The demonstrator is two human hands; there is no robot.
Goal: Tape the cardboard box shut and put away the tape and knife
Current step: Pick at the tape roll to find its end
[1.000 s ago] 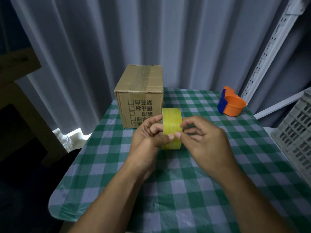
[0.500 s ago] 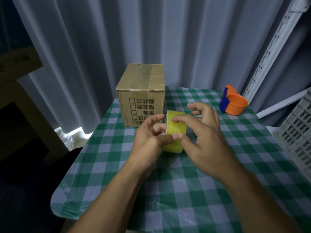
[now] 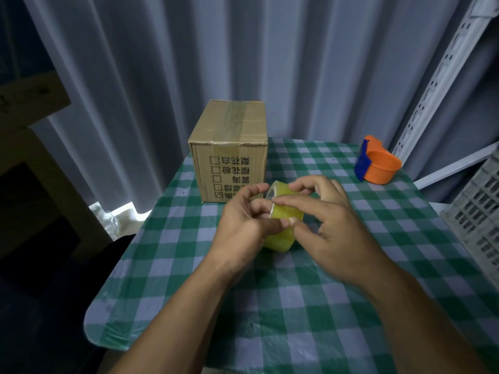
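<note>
Tape (image 3: 280, 228), a yellowish roll, sits upright on its edge between both hands, low over the checked cloth (image 3: 297, 306) near the middle of the table; whether its lower rim touches the cloth cannot be told. Left hand (image 3: 244, 220) grips the roll from the left side: thumb pressed on the outer face near the bottom, index finger curled over the top rim, another finger reaching into the core. Right hand (image 3: 332, 220) is at the roll's right side, partly curled, with the index fingertip and thumb pinching at the outer winding close to the left thumb; whether they hold a loose tape end is too blurred to tell. The other right fingers arch over the top of the roll.

Just behind the hands stands the box (image 3: 229, 157), cardboard, flaps down, with a strip of clear tape along its top seam and printed characters and check squares on the near face. It rests at the table's far left edge, against the curtain (image 3: 243, 49). Well apart, at the far right corner, is an orange dispenser (image 3: 378, 166) with a blue part on its left. A pale crate (image 3: 475, 211) stands past the table's right edge.
</note>
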